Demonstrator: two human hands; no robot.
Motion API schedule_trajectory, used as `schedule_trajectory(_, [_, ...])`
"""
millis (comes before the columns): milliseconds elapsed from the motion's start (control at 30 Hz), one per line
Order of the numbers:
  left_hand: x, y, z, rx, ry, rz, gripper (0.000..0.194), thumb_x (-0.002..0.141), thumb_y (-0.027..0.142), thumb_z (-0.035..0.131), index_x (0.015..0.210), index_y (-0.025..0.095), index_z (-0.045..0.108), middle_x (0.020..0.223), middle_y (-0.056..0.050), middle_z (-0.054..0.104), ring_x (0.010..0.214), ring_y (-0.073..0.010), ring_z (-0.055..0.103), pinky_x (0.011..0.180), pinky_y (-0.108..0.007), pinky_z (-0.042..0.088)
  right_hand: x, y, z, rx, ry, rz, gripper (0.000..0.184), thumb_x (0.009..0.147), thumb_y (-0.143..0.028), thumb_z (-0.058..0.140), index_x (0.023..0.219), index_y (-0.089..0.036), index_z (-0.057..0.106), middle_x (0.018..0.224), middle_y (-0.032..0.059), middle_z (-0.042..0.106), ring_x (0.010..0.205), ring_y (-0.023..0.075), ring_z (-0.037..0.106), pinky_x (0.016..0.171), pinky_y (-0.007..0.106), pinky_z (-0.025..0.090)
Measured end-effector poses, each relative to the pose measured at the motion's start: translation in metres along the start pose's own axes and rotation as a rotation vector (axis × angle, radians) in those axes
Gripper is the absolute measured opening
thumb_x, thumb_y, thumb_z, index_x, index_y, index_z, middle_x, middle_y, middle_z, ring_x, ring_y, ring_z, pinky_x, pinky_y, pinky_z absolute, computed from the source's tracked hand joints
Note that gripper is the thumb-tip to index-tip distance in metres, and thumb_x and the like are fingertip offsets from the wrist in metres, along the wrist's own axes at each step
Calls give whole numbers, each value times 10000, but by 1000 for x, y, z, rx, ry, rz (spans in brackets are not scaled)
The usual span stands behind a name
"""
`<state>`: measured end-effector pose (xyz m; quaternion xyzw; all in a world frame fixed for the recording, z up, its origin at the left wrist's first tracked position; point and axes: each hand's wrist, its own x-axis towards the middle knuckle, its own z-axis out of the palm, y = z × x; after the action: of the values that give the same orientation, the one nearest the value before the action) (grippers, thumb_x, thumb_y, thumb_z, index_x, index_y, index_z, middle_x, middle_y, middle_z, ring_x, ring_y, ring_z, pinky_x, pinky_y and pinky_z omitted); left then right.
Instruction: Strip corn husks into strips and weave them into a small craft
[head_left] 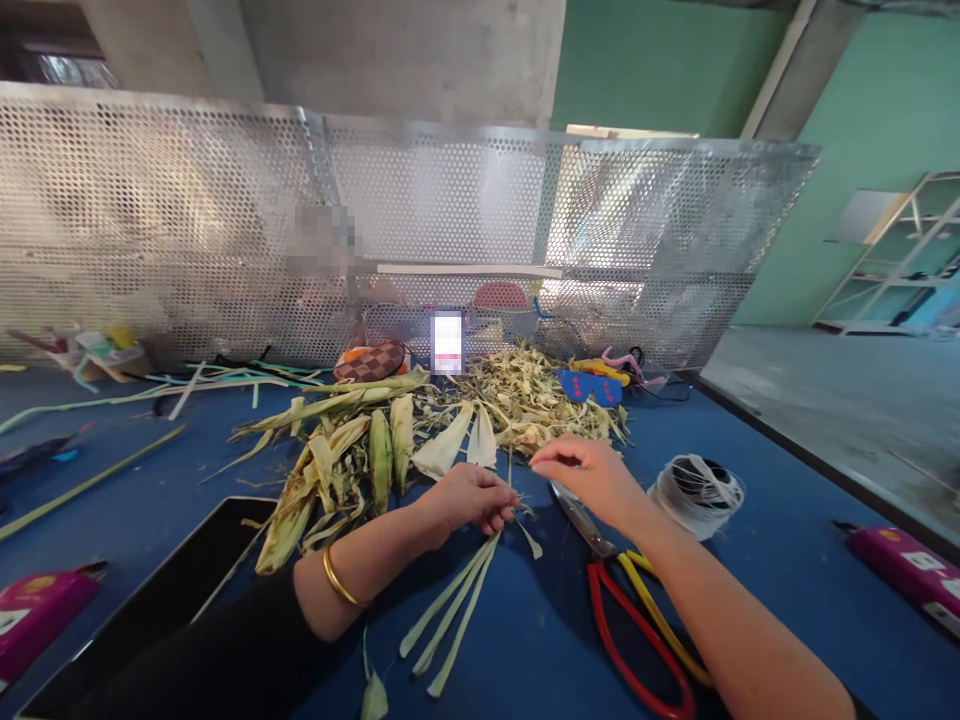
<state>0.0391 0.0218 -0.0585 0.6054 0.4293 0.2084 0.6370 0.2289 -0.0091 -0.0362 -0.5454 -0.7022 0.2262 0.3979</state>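
Blue surface [555,640]. On it, mid-view, pale husk strips [457,610]: long axis roughly 1 to 7 o'clock, loose ends nearest, toward 7. Left hand [469,497] pinches their upper ends. Right hand [589,475], at 2 o'clock: fingers together, cannot tell if holding anything. Scissors [602,547] beside it. Beyond: husk pile [555,390] at 12, perforated panel [450,190], green wall [862,110] at 1–2.
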Motion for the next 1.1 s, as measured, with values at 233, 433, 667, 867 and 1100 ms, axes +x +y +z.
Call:
schedule_trajectory(233, [0, 0, -1, -8, -9, 20, 229, 680, 346, 645, 593, 138, 601, 546, 14, 600, 461, -57, 516, 449, -173, 398, -6, -4, 16, -213, -172, -39, 77, 751, -271, 655, 766, -228, 717, 773, 15, 612, 700, 152, 576, 650, 269, 415])
schedule_trajectory(433, [1, -1, -2, -23, 21, 14, 215, 636, 343, 693, 647, 140, 622, 602, -1, 635, 469, -59, 515, 406, -165, 339, -7, -4, 21, -333, -160, -77, 131, 781, -208, 609, 653, -194, 635, 704, -4, 563, 618, 123, 526, 568, 236, 351])
schedule_trajectory(667, [1, 0, -3, -46, 57, 8, 201, 639, 318, 689, 711, 134, 653, 650, -14, 656, 466, -50, 496, 392, -159, 306, -5, -1, 24, -281, -196, -40, 152, 817, -179, 547, 680, -181, 614, 736, 9, 568, 701, 145, 548, 631, 252, 382])
schedule_trajectory(867, [2, 0, -4, -43, 50, 4, 189, 664, 324, 657, 672, 136, 637, 633, -8, 644, 451, -44, 474, 388, -153, 306, -5, -2, 20, -235, -188, -3, 196, 846, -271, 530, 740, -195, 676, 762, 22, 598, 714, 152, 567, 648, 267, 396])
schedule_trajectory(1100, [3, -1, -5, -49, 58, 8, 197, 626, 329, 674, 677, 140, 648, 621, -8, 633, 464, -52, 481, 385, -155, 293, -8, -9, 24, -274, -186, 41, 142, 755, -301, 646, 659, -198, 671, 681, 4, 592, 638, 141, 545, 567, 246, 367])
